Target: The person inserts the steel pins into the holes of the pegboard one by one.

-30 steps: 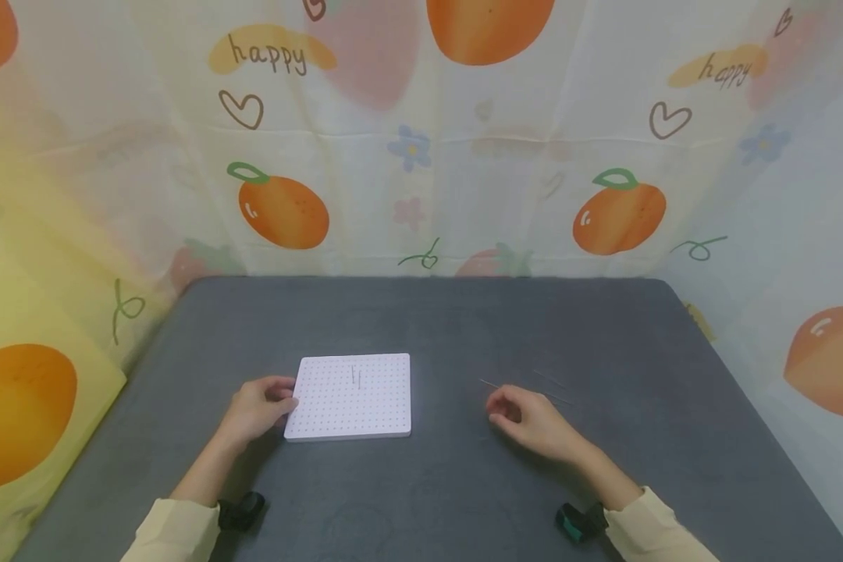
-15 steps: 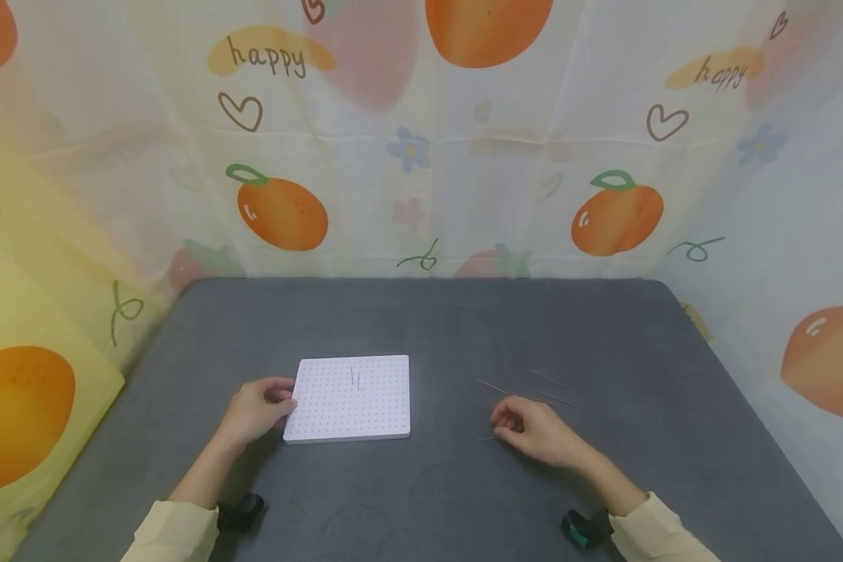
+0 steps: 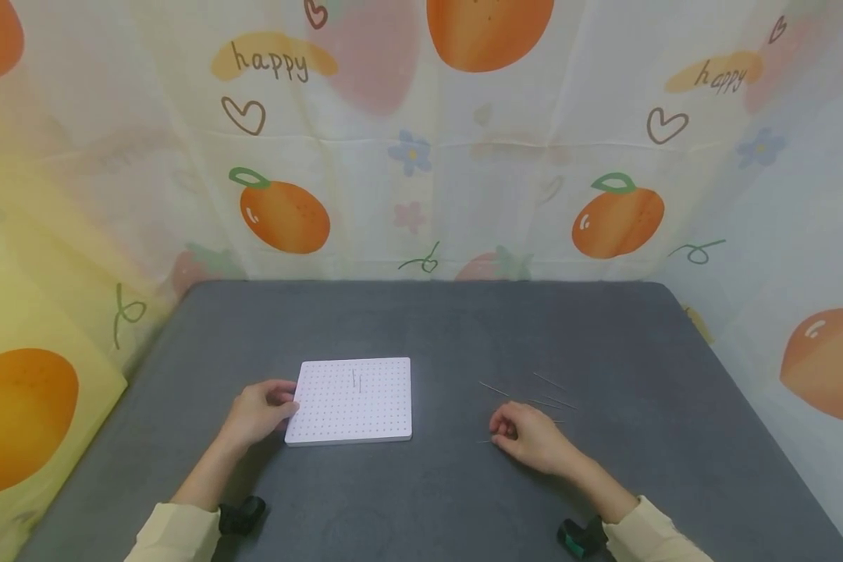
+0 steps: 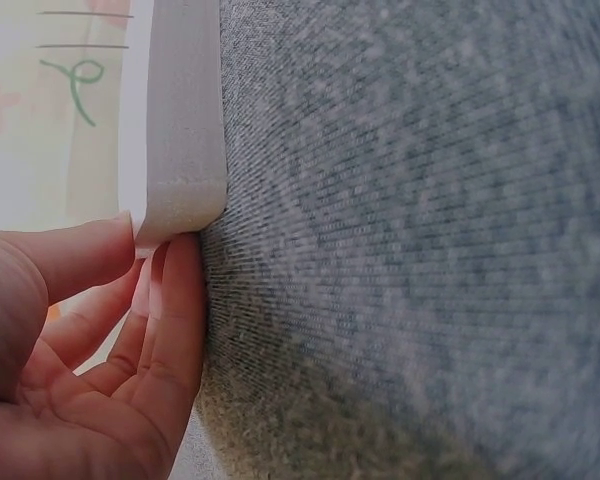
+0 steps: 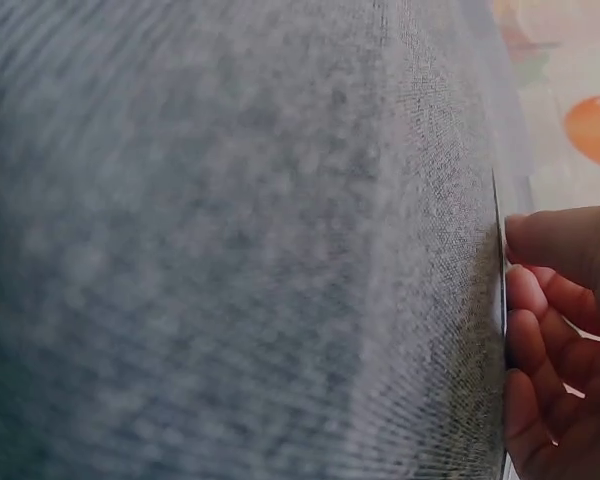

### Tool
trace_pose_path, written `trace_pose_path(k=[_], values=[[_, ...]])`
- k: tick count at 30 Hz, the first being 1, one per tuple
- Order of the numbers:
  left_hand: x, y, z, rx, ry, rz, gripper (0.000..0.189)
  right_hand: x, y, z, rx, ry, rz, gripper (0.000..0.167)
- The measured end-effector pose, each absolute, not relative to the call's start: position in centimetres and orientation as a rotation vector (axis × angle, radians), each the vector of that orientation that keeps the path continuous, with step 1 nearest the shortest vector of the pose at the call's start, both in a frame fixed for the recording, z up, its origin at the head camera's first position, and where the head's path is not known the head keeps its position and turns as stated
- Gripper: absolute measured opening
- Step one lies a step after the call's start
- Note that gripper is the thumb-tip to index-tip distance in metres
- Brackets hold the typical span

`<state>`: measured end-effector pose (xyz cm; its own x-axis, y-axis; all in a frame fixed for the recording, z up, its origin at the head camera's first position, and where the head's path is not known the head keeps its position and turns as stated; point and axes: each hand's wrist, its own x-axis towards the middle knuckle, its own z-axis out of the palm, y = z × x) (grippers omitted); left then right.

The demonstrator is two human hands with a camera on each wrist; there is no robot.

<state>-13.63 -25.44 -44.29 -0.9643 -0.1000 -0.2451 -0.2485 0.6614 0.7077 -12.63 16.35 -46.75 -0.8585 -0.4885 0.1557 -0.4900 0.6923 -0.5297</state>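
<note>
My left hand [image 3: 256, 414] grips the near left edge of a white pegboard [image 3: 382, 417]; in the left wrist view the thumb lies over its top face and the fingers are at its side and underside. Two thin metal pins [image 3: 360, 384] stand upright in the board's far half. To the right, my right hand [image 3: 534, 441] rests low on the table, fingers loosely bent. In the right wrist view its fingertips [image 5: 525, 285] are along a thin dark pin [image 5: 500, 270], with a gap between thumb and index finger. The end of a pin [image 3: 484, 442] shows left of that hand.
Several loose thin pins [image 3: 494, 389] lie scattered on the grey cloth-covered table [image 3: 435, 328] just beyond my right hand. A fruit-patterned curtain [image 3: 464, 179] hangs behind and on both sides. Each wrist carries a black camera mount [image 3: 242, 515].
My right hand has drawn back slightly toward me from the far loose pin, so more of the pins behind it show. The left hand and pegboard hold still.
</note>
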Motion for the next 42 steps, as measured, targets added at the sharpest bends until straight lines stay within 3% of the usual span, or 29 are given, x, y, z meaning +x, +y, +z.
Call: trace_pose_path(k=[42], values=[[-13.75,-25.52,-44.41,-0.291,2.714,1.172,0.039,-12.89,15.51,-45.83,0.872,-2.914,0.741,0.012]])
